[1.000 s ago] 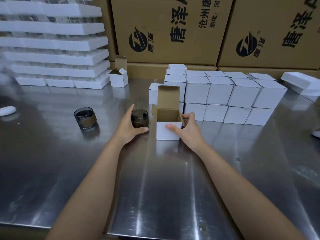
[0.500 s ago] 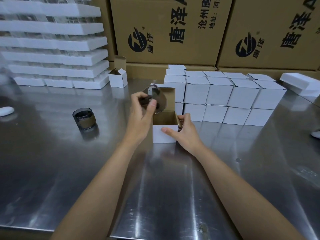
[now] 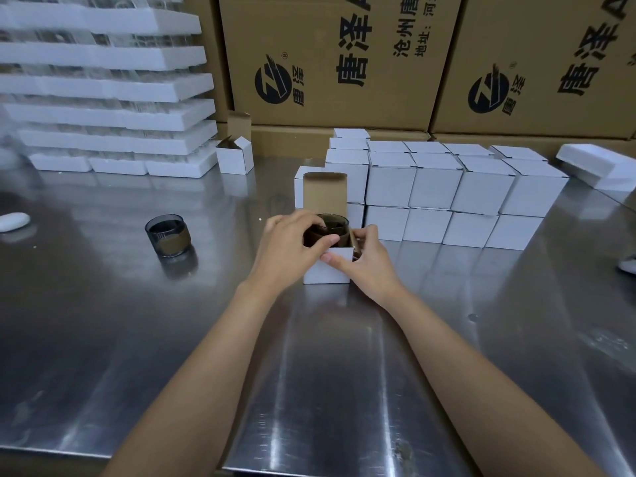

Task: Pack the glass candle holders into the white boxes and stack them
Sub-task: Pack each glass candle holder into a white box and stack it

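Glass candle holder [image 3: 331, 228] is sitting half inside the white box [image 3: 326, 274]; our left hand [image 3: 285, 249] is gripping it, our right hand [image 3: 369, 264] pinching the box. Tilting it, we are risking a jam.

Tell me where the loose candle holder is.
In the head view, the loose candle holder stands on the metal table, left of the left hand and open box.

Left forearm [image 3: 213, 356], right forearm [image 3: 464, 366]: bare along whole visible length, from wrist to near frame edge. Slim build, narrow wrists, wrists bare too. Left hand [image 3: 285, 249], right hand [image 3: 364, 266]: bare, slender fingers. Visible thumbnails short, plain, rounded. Clothing: out of view.
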A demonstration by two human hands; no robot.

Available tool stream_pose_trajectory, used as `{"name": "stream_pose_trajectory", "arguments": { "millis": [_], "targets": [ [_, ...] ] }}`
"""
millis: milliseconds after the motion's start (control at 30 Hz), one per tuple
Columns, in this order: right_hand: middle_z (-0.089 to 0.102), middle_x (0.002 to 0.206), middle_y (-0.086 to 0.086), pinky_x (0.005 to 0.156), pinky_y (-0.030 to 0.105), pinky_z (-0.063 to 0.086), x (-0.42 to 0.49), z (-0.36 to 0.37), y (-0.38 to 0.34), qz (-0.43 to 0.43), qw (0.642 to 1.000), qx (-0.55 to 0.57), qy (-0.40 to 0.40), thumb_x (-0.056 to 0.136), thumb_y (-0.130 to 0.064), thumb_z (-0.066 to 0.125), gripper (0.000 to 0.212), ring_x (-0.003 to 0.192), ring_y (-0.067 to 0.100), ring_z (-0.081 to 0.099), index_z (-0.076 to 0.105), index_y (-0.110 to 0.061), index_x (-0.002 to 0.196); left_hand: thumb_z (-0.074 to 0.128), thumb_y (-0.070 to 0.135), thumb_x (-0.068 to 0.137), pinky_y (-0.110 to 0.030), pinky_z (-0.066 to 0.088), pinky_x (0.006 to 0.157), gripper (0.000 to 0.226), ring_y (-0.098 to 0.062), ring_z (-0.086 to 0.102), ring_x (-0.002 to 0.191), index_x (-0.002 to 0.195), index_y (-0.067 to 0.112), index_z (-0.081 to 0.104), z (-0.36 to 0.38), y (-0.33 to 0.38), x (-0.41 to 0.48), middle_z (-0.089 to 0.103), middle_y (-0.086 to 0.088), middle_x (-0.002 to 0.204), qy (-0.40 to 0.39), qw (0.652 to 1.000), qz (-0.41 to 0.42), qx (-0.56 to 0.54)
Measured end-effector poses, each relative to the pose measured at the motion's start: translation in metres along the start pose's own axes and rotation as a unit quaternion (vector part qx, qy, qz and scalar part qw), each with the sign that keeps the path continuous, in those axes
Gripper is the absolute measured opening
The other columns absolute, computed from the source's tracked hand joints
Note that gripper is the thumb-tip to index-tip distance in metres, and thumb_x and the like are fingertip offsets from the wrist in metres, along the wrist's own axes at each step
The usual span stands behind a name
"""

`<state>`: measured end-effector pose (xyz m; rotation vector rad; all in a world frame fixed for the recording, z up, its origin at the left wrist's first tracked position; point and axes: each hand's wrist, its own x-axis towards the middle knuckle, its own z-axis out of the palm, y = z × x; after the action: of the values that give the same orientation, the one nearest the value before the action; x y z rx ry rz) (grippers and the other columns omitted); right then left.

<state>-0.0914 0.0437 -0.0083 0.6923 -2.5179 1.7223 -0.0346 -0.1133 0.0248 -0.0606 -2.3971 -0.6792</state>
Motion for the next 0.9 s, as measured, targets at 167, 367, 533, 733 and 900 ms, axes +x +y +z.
{"name": "stream_pose_trajectory", "arguments": {
  "millis": [167,367,533,733,900],
  "targets": [
    [0.059,0.108,-0.012,0.071,0.016,0.039,0.0,0.0,-0.001,0.001,1.0,-0.004,-0.004,0.051,-0.078,0.071,0.085,0.1,0.0,0.056,0.039,-0.023,0.107,0.053,0.052,0.086,-0.019,0.019,0.094,0.038,-0.012,0.057,0.108,0.098,0.024,0.075,-0.004,0.0,0.001,0.066,0.01,0.12,-0.017,0.998,0.027,0.05],
    [0.055,0.105,-0.012,0.069,0.018,0.04,0.001,-0.001,-0.002,0.003,1.0,-0.013,-0.003,0.049,-0.082,0.066,0.089,0.096,0.003,0.055,0.038,-0.023,0.108,0.034,0.049,0.094,-0.018,0.015,0.101,0.049,-0.007,0.048,0.122,0.093,0.028,0.079,0.002,-0.003,-0.003,0.063,0.013,0.128,-0.034,0.991,0.059,0.111],
    [0.058,0.105,-0.009,0.078,0.024,0.048,0.001,-0.002,0.0,0.015,1.0,-0.005,0.002,0.049,-0.077,0.072,0.082,0.097,0.007,0.057,0.039,-0.026,0.105,0.033,0.037,0.099,-0.016,0.02,0.107,0.046,-0.007,0.04,0.129,0.12,0.018,0.069,0.004,-0.004,-0.004,0.054,0.013,0.137,-0.01,0.999,0.027,-0.045],
    [0.06,0.116,-0.005,0.09,0.027,0.049,0.004,-0.011,0.004,0.063,0.986,0.152,-0.005,0.081,-0.072,0.049,0.045,0.107,0.011,0.061,0.049,-0.033,0.104,0.023,0.036,0.106,-0.025,0.027,0.107,0.045,-0.01,0.043,0.129,0.14,0.017,0.048,0.014,0.002,0.001,0.05,0.005,0.135,0.147,0.759,-0.345,-0.532],
    [0.071,0.097,0.007,0.075,0.028,0.057,0.011,-0.018,-0.001,0.13,0.945,0.283,0.101,0.106,-0.034,0.028,0.038,0.085,0.019,0.07,0.058,-0.012,0.113,0.037,0.03,0.1,-0.027,0.056,0.074,0.042,-0.019,0.071,0.086,0.096,0.016,0.076,0.021,0.005,-0.004,0.074,-0.006,0.097,-0.007,0.698,-0.353,-0.623]
  ]
}}
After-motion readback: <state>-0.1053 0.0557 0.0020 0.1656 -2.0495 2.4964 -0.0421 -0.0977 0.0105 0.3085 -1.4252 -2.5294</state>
